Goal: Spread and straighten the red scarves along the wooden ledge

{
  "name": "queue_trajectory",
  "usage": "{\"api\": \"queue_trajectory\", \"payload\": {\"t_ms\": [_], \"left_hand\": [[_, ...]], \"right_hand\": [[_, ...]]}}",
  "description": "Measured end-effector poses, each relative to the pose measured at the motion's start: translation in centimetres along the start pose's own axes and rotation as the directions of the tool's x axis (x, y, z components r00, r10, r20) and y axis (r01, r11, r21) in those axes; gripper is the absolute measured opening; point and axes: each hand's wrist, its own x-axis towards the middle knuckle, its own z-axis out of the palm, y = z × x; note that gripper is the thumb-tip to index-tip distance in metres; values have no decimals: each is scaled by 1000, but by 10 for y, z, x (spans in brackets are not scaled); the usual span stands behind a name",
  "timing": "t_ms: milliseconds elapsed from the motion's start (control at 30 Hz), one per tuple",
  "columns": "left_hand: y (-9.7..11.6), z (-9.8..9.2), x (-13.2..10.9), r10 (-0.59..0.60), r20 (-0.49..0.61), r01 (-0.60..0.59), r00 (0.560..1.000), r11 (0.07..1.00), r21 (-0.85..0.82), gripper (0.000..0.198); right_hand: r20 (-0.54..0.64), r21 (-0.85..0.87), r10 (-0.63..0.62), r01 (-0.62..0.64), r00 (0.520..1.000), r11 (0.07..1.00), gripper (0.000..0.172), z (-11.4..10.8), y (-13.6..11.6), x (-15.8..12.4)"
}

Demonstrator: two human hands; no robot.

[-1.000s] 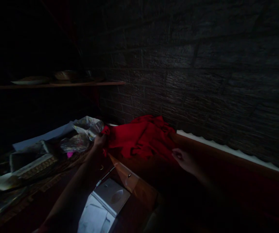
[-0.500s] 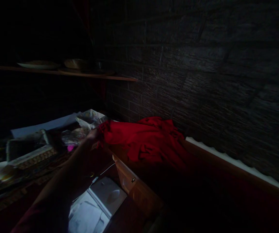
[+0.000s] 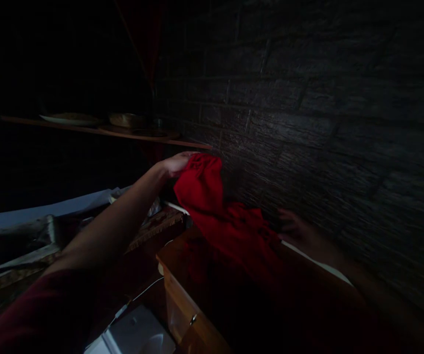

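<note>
My left hand [image 3: 178,164] is closed on one end of a red cloth [image 3: 202,196] and holds it raised in the air. From there the cloth slopes down to the right, its rest lying bunched on a wooden surface [image 3: 175,248] by the wall. My right hand [image 3: 295,223] reaches in from the right, beside the cloth's far edge. Its fingers are spread and blurred, with nothing seen in them. Whether they touch the cloth is hard to make out in the dark.
A dark brick wall [image 3: 289,118] stands behind. On a wooden shelf [image 3: 101,132] sit a plate [image 3: 72,119] and a basket [image 3: 123,119]. At the left are papers [image 3: 53,204] and a tray [image 3: 16,241]. Below lies a silvery flat object [image 3: 138,332] with a white cable [image 3: 149,287].
My left hand has lifted the cloth's end up and to the right. My right hand has come into view at the right. The view has shifted slightly.
</note>
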Motion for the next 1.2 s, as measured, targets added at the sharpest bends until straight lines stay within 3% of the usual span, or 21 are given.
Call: {"api": "queue_trajectory", "payload": {"t_ms": [33, 133, 200, 267, 333, 433, 533, 633, 700, 833, 933, 1000, 1100, 1200], "left_hand": [[17, 13, 8, -22, 67, 24, 998, 999, -34, 36], [65, 50, 22, -30, 220, 38, 975, 999, -33, 34], [92, 70, 27, 0, 258, -16, 966, 998, 58, 26], [116, 83, 34, 59, 259, -105, 964, 980, 169, 20], [138, 88, 44, 168, 232, -233, 958, 929, 288, 21], [167, 91, 62, 389, 202, -438, 899, 770, 465, 27], [189, 99, 71, 555, 207, -564, 806, 613, 553, 39], [199, 115, 62, 621, 174, -600, 764, 586, 544, 50], [199, 125, 48, 601, 185, -594, 777, 604, 531, 55], [194, 137, 19, 524, 300, -593, 797, 583, 556, 91], [192, 135, 4, 484, 329, -577, 811, 566, 588, 70], [193, 133, -4, 440, 313, -538, 842, 628, 562, 54], [194, 128, -17, 312, 270, -408, 911, 778, 478, 52], [199, 124, -30, 218, 201, -290, 955, 835, 468, 50]], "right_hand": [[25, 79, -51, 49, 998, 996, 79, -5, -19, 21], [-47, 257, -148, 155, 988, 954, 110, -21, -81, 88], [-69, 371, -135, 151, 988, 916, 116, -32, -115, 124], [-11, 454, -124, 115, 992, 883, 96, -45, -137, 148], [33, 476, -133, 102, 991, 874, 61, -64, -149, 162], [-36, 449, -151, 151, 988, 881, 22, -99, -157, 171], [-140, 445, -151, 199, 979, 873, 13, -134, -166, 172], [-180, 450, -154, 220, 972, 865, 9, -156, -177, 166], [-191, 444, -158, 229, 969, 866, 9, -160, -181, 159], [-219, 427, -156, 238, 963, 872, 12, -149, -182, 143], [-168, 490, -155, 219, 973, 844, 11, -137, -178, 133], [-111, 565, -156, 191, 982, 802, 6, -129, -175, 127], [-49, 661, -162, 154, 985, 735, 8, -116, -173, 120], [48, 676, -219, 130, 974, 726, 18, -103, -169, 112]]}}
